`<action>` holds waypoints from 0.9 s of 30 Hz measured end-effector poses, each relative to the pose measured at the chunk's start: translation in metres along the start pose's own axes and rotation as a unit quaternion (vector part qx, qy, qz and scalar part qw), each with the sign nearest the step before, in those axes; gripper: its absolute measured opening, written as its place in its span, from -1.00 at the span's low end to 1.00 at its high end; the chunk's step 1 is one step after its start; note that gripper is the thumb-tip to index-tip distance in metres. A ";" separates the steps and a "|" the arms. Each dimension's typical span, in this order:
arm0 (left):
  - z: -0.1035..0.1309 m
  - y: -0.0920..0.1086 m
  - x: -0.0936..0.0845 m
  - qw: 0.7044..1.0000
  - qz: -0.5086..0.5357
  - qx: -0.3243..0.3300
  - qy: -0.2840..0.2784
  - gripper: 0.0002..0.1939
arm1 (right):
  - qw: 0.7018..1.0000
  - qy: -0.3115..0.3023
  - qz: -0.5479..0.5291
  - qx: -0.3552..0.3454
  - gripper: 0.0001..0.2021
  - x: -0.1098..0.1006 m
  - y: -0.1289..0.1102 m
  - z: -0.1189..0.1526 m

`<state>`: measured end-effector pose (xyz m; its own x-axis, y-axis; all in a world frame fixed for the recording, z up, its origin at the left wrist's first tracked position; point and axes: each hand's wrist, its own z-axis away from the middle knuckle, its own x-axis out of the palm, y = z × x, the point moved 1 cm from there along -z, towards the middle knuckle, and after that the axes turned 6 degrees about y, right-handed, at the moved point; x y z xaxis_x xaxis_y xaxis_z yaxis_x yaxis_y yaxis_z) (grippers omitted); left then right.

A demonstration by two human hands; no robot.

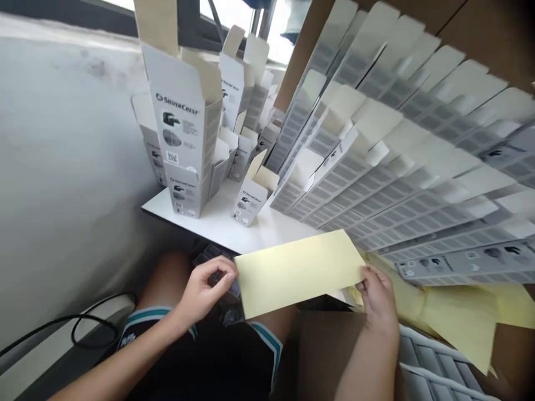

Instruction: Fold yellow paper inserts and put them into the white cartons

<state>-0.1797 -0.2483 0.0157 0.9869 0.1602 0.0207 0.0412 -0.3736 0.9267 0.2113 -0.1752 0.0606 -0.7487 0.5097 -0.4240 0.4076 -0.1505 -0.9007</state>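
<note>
A pale yellow sheet of paper (296, 273) is stretched out above my lap, its blank face toward me. My right hand (378, 292) pinches it at the right corner between thumb and fingers. At its left edge, my left hand (211, 284) has thumb and index finger curled together, the fingertips meeting the paper near the upper left corner. Just beyond the sheet, a small SilverCrest carton (251, 197) stands upright with its top flaps up on the white table (217, 225).
Taller open SilverCrest cartons (184, 122) stand at the left of the table. Rows of open-topped cartons (376, 156) fill the right side. More yellow paper (463, 317) lies at the right, above flat grey-and-white cartons (434, 362). A black cable (75, 317) loops at lower left.
</note>
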 end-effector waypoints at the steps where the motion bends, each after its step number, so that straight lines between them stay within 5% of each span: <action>1: 0.002 -0.001 0.001 1.000 -0.005 0.002 -0.007 -0.78 | 1.000 0.022 0.012 0.000 -0.57 -0.006 0.005 -0.010; 8: 0.010 -0.014 0.013 0.999 -0.023 0.011 -0.031 -0.75 | 0.977 0.165 0.133 -0.010 -0.37 -0.039 0.025 -0.031; 12: -0.007 -0.015 0.021 0.996 -0.054 0.058 -0.035 -0.79 | 0.951 0.203 0.187 -0.140 -0.36 -0.019 0.009 0.007; 14: -0.018 -0.013 0.026 0.992 -0.072 0.089 -0.059 -0.81 | 0.972 0.080 0.100 -0.197 -0.49 0.014 -0.006 0.042; 15: -0.023 -0.012 0.029 0.988 -0.077 0.108 -0.073 -0.82 | 0.977 -0.028 0.046 -0.208 -0.54 0.033 -0.013 0.061; 17: -0.031 -0.011 0.033 0.979 -0.085 0.151 -0.104 -0.84 | 0.956 -0.189 -0.038 -0.220 -0.56 0.070 -0.024 0.097; 21: -0.040 -0.013 0.034 0.960 -0.110 0.217 -0.135 -0.89 | 0.929 -0.257 -0.145 -0.222 -0.72 0.113 -0.030 0.131; 27: -0.039 -0.006 0.032 0.951 -0.114 0.230 -0.173 -0.87 | 0.925 -0.280 -0.139 -0.217 -0.78 0.119 -0.034 0.129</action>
<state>-0.1549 -0.2050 0.0254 0.9331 0.0037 -0.3595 0.2449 -0.7388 0.6279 0.0409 -0.2190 0.0287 -0.9602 -0.0587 -0.2732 0.2385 0.3371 -0.9108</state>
